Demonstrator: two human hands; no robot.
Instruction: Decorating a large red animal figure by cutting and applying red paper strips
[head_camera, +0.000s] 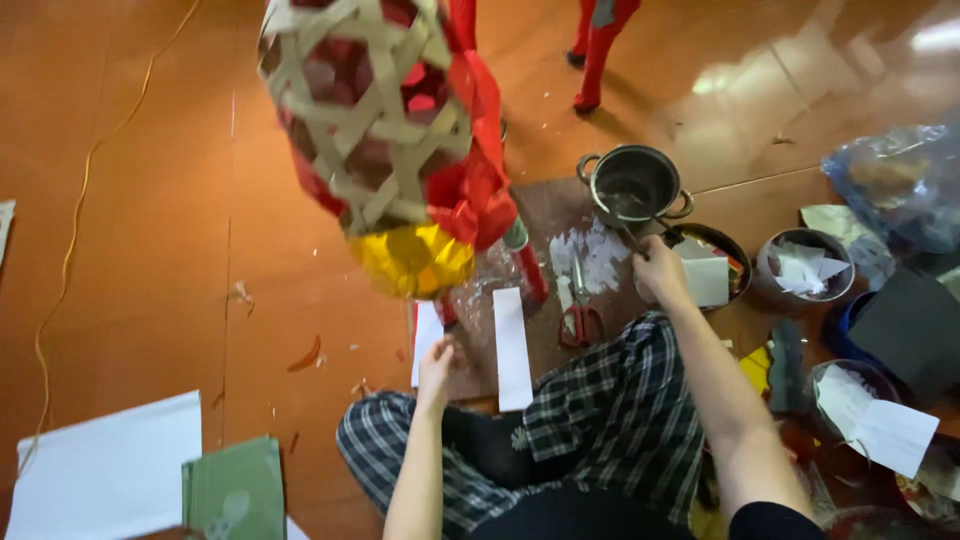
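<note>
I sit cross-legged on an orange floor in checked trousers. My right hand (660, 272) grips the handle of a brush (630, 232) whose tip reaches into a small metal pot (634, 185). My left hand (436, 365) rests with fingers spread on a white paper strip (427, 338) at the near edge of a brown board (560, 215). A second, longer white paper strip (512, 348) lies on the board between my hands. Red-handled scissors (580, 315) lie on the board near my right hand. A woven bamboo frame (375, 120), partly covered in red and yellow paper, hangs close to the camera.
Round bowls with paper scraps (803, 265) stand at the right, beside a clear plastic bag (895, 180) and a dark folder (905, 330). White sheets (110, 470) and a green booklet (235, 490) lie at the lower left. A thin cord (70, 250) runs along the floor. Red-clad legs (598, 50) stand at the back.
</note>
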